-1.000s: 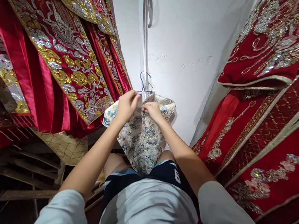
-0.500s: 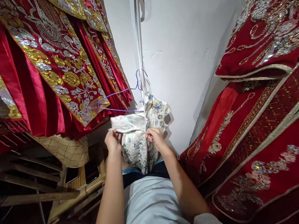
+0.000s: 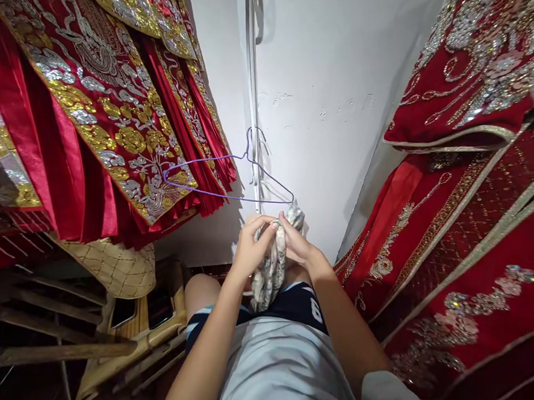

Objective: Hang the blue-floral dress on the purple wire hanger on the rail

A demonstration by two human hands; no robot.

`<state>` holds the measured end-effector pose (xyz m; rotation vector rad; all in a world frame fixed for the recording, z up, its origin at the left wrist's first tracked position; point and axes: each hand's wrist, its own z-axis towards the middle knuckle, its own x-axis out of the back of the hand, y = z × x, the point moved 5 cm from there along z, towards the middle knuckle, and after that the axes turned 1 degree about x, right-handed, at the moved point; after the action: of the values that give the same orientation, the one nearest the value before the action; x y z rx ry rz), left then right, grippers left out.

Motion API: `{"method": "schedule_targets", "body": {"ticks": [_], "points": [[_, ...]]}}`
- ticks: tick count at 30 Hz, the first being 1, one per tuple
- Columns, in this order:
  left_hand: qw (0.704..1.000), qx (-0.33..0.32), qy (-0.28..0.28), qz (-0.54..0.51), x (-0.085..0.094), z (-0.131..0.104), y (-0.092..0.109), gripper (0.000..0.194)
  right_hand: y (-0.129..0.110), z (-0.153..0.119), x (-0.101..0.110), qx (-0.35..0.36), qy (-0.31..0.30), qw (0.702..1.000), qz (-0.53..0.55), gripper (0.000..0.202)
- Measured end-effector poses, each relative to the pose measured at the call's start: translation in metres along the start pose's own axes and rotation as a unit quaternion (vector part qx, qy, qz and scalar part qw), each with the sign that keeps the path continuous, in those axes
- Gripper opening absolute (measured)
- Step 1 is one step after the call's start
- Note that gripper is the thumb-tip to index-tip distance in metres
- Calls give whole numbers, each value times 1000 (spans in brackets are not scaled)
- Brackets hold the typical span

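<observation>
A pale floral shirt [image 3: 269, 278] hangs bunched between my two hands, over my lap. My left hand [image 3: 254, 241] pinches its gathered upper edge from the left. My right hand [image 3: 295, 238] grips the same gathered cloth from the right, with the thumb up; part of its fingers is hidden behind the fabric. A bit of the shirt sticks up past my right hand, by the right end of the hanger. The purple wire hanger [image 3: 226, 196] hangs just above my hands, its bar bare; whether cloth touches its right corner I cannot tell.
Red embroidered garments with gold and silver [image 3: 118, 112] hang at the left, and beaded red garments [image 3: 455, 235] at the right. A white wall [image 3: 320, 64] with a narrow metal rail [image 3: 252, 72] stands ahead. A bamboo chair [image 3: 136, 343] holding two phones is at lower left.
The shirt has come off most of the hanger and is now gathered into a bunch. My left hand has moved right and up, close to my right hand. The hanger's right side is now visible.
</observation>
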<state>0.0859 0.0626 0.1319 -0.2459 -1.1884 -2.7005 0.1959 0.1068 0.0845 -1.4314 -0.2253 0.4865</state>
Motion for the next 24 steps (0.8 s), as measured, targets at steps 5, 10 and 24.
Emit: {"method": "schedule_targets", "body": {"ticks": [5,10,24], "points": [[982,100,-140,-72,1,-5,-32,44,-30,-13,-7,-38,-130,991,-1,32],[926,166,-338,21,11,-36,-58,38,-73,-9,19,61,-103,976,-180,11],[873,162,-248,387,157,20,-88,39,-45,90,69,130,212,926,-284,13]]}}
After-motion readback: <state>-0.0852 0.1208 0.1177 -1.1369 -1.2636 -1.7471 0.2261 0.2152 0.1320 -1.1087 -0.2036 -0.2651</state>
